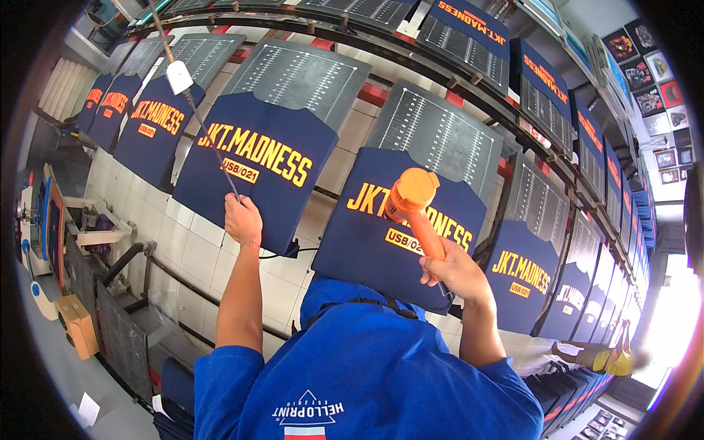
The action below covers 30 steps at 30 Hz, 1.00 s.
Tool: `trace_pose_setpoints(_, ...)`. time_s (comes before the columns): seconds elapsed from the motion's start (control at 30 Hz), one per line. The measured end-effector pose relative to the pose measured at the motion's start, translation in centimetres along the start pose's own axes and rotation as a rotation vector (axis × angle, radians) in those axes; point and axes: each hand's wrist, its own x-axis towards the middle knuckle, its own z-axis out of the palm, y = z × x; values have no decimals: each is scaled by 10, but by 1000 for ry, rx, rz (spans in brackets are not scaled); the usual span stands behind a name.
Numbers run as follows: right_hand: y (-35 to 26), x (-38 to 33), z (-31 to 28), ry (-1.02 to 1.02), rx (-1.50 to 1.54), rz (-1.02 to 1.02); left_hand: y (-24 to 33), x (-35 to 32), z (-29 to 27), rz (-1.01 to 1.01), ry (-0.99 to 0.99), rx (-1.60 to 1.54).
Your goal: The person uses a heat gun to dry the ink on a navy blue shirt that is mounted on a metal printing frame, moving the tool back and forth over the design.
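My right hand (456,270) is closed round the handle of an orange heat gun (415,192). Its round head is above a navy T-shirt (367,246) with orange and yellow lettering, and it covers part of the print. My left hand (243,219) is closed on a thin dark cord (213,147) that runs up to the upper left, where a white piece (179,76) sits on it. Below that cord, another navy T-shirt (253,194) with the same print is stretched flat over a grey board (301,81) marked with white scales.
More printed shirts on boards (522,275) continue in rows to both sides. Dark metal rails (337,33) run between the rows. A brown box (76,326) stands at the lower left. Far right, a person in yellow (618,361) is by the row.
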Motion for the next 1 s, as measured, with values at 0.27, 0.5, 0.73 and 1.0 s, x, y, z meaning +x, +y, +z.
trace_pose_setpoints(0.27,8,-7,-8,31,-3,2,1,0,-3,-30,-48,-20)
trace_pose_setpoints(0.5,4,19,-11,119,35,-122,1,1,-3,-18,-57,-22)
trace_pose_setpoints(0.73,2,26,-19,151,18,-152,2,0,-5,-18,-73,-21)
trace_pose_setpoints(1.0,12,-2,-19,91,46,-39,2,-1,-5,-15,-54,-18)
